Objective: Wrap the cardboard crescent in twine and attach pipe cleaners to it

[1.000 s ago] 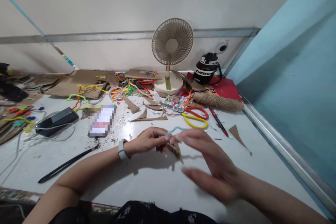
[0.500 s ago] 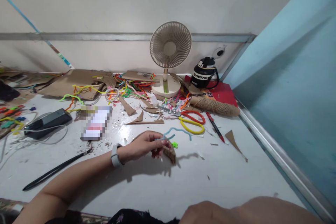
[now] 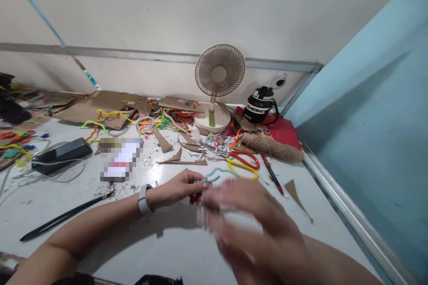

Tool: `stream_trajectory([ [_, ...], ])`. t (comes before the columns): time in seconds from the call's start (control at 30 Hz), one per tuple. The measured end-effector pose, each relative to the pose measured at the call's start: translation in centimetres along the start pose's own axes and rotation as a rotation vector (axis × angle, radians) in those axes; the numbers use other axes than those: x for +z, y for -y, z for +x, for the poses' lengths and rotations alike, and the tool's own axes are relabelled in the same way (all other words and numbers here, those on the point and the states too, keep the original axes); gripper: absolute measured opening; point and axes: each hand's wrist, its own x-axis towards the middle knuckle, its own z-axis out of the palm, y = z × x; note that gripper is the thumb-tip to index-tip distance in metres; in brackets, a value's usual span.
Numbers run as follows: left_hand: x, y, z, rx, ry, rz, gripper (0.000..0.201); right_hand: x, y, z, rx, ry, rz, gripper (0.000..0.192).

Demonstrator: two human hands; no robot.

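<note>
Your right hand (image 3: 247, 218), low at the frame edge half a second ago, is back over the bench (image 3: 167, 240), blurred, its grip unreadable. Your left hand (image 3: 182, 187) stays pinched on the blue pipe cleaner (image 3: 217, 173), so two-handed shaping looks resumed.

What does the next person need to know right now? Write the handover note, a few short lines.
Left hand: pinching a light blue pipe cleaner over the white table; a watch sits on that wrist.
Right hand: blurred in motion just right of the left hand, in front of the work; whether it grips anything cannot be told.
Nearby: red and yellow scissors just behind the hands, a red pen, a twine roll, cardboard scraps and loose pipe cleaners by the fan.
Done: the blue pipe cleaner is already bent into waves.
Left: the piece is not yet put down.
</note>
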Motion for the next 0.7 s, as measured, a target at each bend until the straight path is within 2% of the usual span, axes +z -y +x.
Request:
stream_trajectory([
  [0.07,0.1,-0.3,0.1,-0.002,0.008,0.008,0.04,1.0,-3.3,3.4,0.078,-0.094,-0.108,0.04],
  [0.1,0.1,-0.5,0.1,-0.008,0.018,0.007,0.042,1.8,-4.8,4.4,0.114,-0.087,-0.14,0.037],
  [0.2,0.3,-1.3,0.2,-0.026,0.033,0.0,0.048,3.8,-7.7,4.8,0.223,0.126,-0.073,0.026],
  [0.27,0.3,-1.9,0.3,-0.03,0.014,-0.004,0.047,4.2,-8.6,4.3,0.302,0.201,-0.007,0.03],
  [0.37,-0.1,-2.6,0.5,0.009,-0.026,-0.078,0.043,3.6,-9.4,4.1,0.357,0.172,0.045,0.032],
  [0.53,-1.0,-2.6,1.2,0.082,-0.048,-0.245,0.032,2.2,-10.8,4.5,0.31,0.079,-0.002,0.032],
  [0.7,-0.9,-2.9,1.5,0.13,-0.014,-0.181,0.029,2.2,-11.0,4.3,0.283,0.051,-0.03,0.03],
])
